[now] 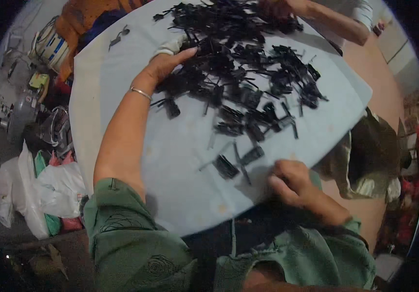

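Observation:
A heap of small black plastic parts (231, 73) with thin stick-like ends spreads over the white-covered table (175, 160). My left hand (168, 61) reaches to the heap's left edge, its thumb stretched out over the parts. Whitish material covers its fingers, whose tips are partly lost against the heap; it appears open, with nothing visibly gripped. Close to the table's front edge, my right hand (292, 182) is closed with curled fingers; whatever they hold, if anything, is hidden. Just left of it lie two loose black parts, one blocky piece (226, 167) and another (252, 155).
Across the table another person's hand (282, 9) works at the heap's far side. A small dark part (119, 36) lies apart at the far left. White plastic bags (61, 187) stand left of the table, and a dark garment (372, 155) hangs at the right.

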`<move>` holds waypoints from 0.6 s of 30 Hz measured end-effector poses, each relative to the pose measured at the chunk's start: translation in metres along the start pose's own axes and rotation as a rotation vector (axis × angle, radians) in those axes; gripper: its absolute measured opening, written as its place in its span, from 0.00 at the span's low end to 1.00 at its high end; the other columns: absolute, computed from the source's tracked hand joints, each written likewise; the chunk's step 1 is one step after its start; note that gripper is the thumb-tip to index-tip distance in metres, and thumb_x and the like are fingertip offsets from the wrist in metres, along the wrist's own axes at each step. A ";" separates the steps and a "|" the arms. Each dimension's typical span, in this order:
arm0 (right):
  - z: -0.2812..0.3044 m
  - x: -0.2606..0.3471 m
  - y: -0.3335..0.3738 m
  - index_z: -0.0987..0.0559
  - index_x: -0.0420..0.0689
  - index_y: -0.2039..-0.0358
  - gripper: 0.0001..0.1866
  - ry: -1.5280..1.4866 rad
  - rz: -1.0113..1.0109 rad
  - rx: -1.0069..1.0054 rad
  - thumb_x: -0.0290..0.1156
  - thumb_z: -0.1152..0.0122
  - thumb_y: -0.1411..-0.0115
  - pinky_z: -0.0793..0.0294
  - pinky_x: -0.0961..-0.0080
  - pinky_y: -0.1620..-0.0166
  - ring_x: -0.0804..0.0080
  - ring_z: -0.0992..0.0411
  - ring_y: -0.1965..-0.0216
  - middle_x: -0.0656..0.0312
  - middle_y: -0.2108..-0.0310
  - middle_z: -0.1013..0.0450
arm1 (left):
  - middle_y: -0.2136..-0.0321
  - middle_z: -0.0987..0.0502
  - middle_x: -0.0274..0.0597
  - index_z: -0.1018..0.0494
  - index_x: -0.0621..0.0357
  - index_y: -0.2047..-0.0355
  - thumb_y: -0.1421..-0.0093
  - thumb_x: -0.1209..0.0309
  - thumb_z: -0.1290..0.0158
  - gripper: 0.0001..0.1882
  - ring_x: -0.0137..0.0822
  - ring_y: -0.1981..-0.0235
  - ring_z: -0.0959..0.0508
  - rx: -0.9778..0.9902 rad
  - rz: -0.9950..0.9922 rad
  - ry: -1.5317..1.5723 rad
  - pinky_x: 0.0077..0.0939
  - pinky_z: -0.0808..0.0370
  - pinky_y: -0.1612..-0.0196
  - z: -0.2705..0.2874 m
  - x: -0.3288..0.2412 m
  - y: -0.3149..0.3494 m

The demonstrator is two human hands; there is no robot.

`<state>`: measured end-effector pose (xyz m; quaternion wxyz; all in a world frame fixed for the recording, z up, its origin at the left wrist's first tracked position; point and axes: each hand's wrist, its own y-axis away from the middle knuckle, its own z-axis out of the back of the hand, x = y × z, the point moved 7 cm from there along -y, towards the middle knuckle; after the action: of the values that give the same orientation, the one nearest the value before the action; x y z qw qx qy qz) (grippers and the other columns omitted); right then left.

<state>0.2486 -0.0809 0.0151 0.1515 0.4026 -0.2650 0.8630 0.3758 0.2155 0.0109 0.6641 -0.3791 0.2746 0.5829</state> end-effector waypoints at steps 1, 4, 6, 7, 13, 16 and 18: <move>0.001 -0.004 0.001 0.31 0.39 0.80 0.06 -0.019 0.004 -0.019 0.25 0.46 0.51 0.38 0.71 0.79 0.59 0.36 0.82 0.55 0.84 0.36 | 0.67 0.28 0.37 0.33 0.61 0.59 0.47 0.57 0.51 0.22 0.30 0.67 0.31 -0.063 0.010 -0.047 0.22 0.33 0.63 -0.005 -0.015 0.008; -0.001 -0.007 -0.001 0.33 0.39 0.82 0.08 -0.065 0.034 -0.085 0.27 0.49 0.49 0.41 0.70 0.80 0.60 0.38 0.84 0.55 0.85 0.39 | 0.66 0.28 0.38 0.33 0.61 0.58 0.47 0.58 0.51 0.22 0.30 0.66 0.31 -0.158 0.091 -0.136 0.22 0.33 0.62 -0.017 -0.034 0.031; -0.004 -0.010 0.001 0.31 0.39 0.80 0.07 -0.077 0.064 -0.114 0.28 0.48 0.48 0.40 0.71 0.79 0.60 0.37 0.83 0.55 0.84 0.38 | 0.65 0.28 0.39 0.33 0.61 0.57 0.47 0.57 0.51 0.23 0.31 0.65 0.30 -0.146 0.058 -0.044 0.22 0.33 0.62 -0.027 -0.027 0.043; -0.003 -0.009 0.001 0.31 0.39 0.79 0.07 -0.070 0.101 -0.148 0.29 0.48 0.48 0.40 0.71 0.79 0.60 0.37 0.83 0.55 0.84 0.37 | 0.65 0.28 0.40 0.34 0.61 0.56 0.48 0.56 0.51 0.24 0.31 0.64 0.30 -0.149 0.021 0.045 0.23 0.33 0.61 -0.031 -0.023 0.049; 0.007 -0.028 0.006 0.31 0.40 0.79 0.11 -0.215 -0.057 -0.265 0.33 0.50 0.44 0.41 0.78 0.79 0.77 0.41 0.82 0.64 0.86 0.40 | 0.60 0.29 0.43 0.35 0.64 0.54 0.47 0.55 0.51 0.27 0.33 0.60 0.31 -0.172 0.189 0.063 0.22 0.36 0.56 -0.053 -0.035 0.087; 0.013 -0.030 0.021 0.31 0.40 0.78 0.12 -0.406 -0.098 -0.327 0.34 0.51 0.43 0.43 0.83 0.79 0.84 0.44 0.81 0.73 0.84 0.41 | 0.59 0.30 0.44 0.37 0.64 0.53 0.47 0.55 0.51 0.28 0.34 0.58 0.31 -0.122 0.262 0.038 0.23 0.37 0.55 -0.056 -0.057 0.112; 0.027 -0.032 0.039 0.31 0.41 0.77 0.11 -0.356 -0.145 -0.425 0.33 0.51 0.42 0.43 0.84 0.79 0.85 0.44 0.81 0.73 0.84 0.41 | 0.58 0.30 0.45 0.37 0.63 0.52 0.47 0.56 0.52 0.28 0.34 0.57 0.31 -0.155 0.231 -0.071 0.23 0.37 0.54 -0.046 -0.072 0.129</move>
<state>0.2666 -0.1302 -0.0079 0.2451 0.5248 -0.4329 0.6907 0.2405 0.1406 0.0197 0.5707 -0.3743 0.2467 0.6880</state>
